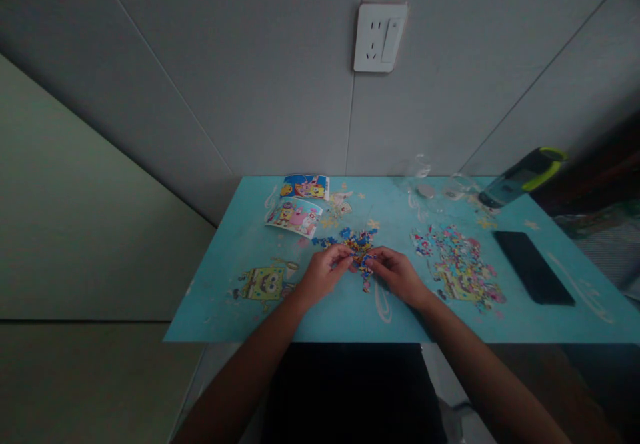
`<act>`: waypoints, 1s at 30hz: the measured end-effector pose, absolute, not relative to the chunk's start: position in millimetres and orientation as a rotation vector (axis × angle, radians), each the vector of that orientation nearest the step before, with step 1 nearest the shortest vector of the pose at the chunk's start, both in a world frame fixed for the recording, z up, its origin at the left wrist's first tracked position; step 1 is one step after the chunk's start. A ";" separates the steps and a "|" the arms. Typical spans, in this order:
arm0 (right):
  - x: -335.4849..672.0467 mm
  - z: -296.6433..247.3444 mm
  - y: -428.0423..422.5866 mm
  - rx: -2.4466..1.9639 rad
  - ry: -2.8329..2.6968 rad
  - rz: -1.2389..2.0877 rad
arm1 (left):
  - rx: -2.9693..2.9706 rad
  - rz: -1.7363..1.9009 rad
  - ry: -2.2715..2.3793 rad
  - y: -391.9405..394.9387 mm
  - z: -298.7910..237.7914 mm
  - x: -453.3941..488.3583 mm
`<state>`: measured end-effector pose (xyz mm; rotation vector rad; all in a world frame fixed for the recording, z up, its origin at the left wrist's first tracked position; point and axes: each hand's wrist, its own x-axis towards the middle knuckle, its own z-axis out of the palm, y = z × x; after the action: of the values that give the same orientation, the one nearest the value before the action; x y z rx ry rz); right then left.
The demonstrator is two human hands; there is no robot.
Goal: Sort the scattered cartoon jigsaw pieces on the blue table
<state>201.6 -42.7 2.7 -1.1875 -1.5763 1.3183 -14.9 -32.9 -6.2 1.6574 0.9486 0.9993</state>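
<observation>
Both hands meet over a small heap of blue and yellow jigsaw puzzle pieces (pixel 359 239) at the middle of the table. My left hand (pixel 327 267) has its thumb and fingers pinched together at the left of the heap, on what looks like puzzle pieces. Opposite it, my right hand (pixel 395 272) pinches small pieces between thumb and forefinger; single pieces are too small to make out. Two cartoon picture cards lie behind and to the left: a pink one (pixel 295 216) in front of a blue one (pixel 305 187).
A larger spread of multicoloured puzzle pieces (pixel 463 257) lies right of my hands, beside a black phone-like slab (pixel 533 267). Clear containers (pixel 423 166) and a dark bottle (pixel 520 177) with a yellow-green loop stand at the back right. The blue printed table (pixel 210 297) meets a grey wall.
</observation>
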 end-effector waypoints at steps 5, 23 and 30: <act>203.1 -1.6 -41.6 -1.208 -1.584 1.298 | 1.737 1.033 1.047 -32.5 -5.8 -16.5; 203.4 -3.5 -41.4 -1.219 -1.555 1.239 | 2.357 0.975 1.274 -29.2 -6.1 -20.9; 201.4 -5.7 -42.5 -1.171 -1.526 1.245 | 2.431 0.965 1.066 -35.0 -4.9 -15.9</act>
<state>201.4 -42.5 -5.7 -1.1713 -1.5261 1.2448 -15.9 -35.0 -4.9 2.4314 1.0657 0.9652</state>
